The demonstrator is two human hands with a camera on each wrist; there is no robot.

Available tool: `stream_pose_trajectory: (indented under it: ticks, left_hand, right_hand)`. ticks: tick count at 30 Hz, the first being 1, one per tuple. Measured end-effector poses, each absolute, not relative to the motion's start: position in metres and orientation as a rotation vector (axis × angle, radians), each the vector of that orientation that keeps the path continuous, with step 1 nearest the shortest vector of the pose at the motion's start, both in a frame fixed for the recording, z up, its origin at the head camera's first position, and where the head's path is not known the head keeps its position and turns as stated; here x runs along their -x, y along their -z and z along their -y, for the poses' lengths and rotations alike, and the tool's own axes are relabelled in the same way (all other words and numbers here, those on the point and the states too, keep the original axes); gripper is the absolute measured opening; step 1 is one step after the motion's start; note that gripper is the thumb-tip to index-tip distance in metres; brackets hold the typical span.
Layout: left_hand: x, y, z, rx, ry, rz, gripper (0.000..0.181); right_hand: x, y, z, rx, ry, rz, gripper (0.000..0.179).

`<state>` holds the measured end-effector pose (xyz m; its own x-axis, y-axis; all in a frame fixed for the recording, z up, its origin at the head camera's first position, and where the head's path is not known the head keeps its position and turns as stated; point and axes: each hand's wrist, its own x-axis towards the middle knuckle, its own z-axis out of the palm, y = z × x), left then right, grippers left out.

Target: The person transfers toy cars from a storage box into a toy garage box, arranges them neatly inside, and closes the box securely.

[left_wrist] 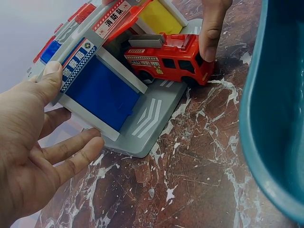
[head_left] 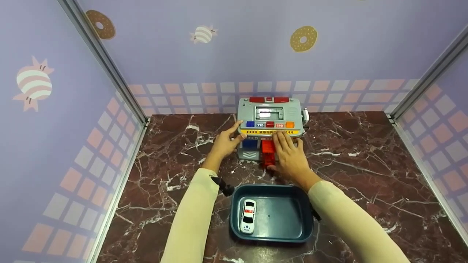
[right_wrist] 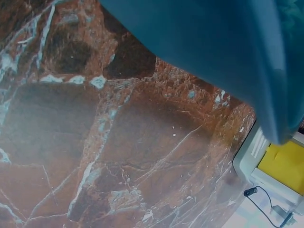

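Observation:
A grey toy garage (head_left: 246, 113) stands against the back wall, with blue, red and orange buttons on its roof. My left hand (head_left: 225, 143) holds its left front corner, thumb against the front edge above the blue door (left_wrist: 102, 92). A red toy fire truck (left_wrist: 166, 59) sits partly inside the middle bay, under the raised red door (left_wrist: 126, 23). With its fingers on the roof's front edge, my right hand (head_left: 290, 155) presses its thumb against the truck's front. That hand does not show in the right wrist view.
In front of the garage lies a dark teal plastic tub (head_left: 272, 240) with a white toy police car (head_left: 248, 215) inside. A small handset with a coiled black cord (right_wrist: 252, 191) hangs on the garage's right side. Patterned panels (head_left: 256, 54) enclose the marbled surface (head_left: 351, 190).

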<state>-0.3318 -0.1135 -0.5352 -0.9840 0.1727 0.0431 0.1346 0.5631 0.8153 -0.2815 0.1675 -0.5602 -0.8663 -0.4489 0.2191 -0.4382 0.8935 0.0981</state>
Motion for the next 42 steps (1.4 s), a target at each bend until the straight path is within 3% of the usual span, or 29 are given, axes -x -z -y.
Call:
stream_pose_trajectory:
  ticks: [42]
  left_hand:
    - [0.330,0.534,0.114,-0.257,-1.357,-2.801,0.069]
  right_hand:
    - [0.304,0.549,-0.156,-0.693,0.137,2.719,0.100]
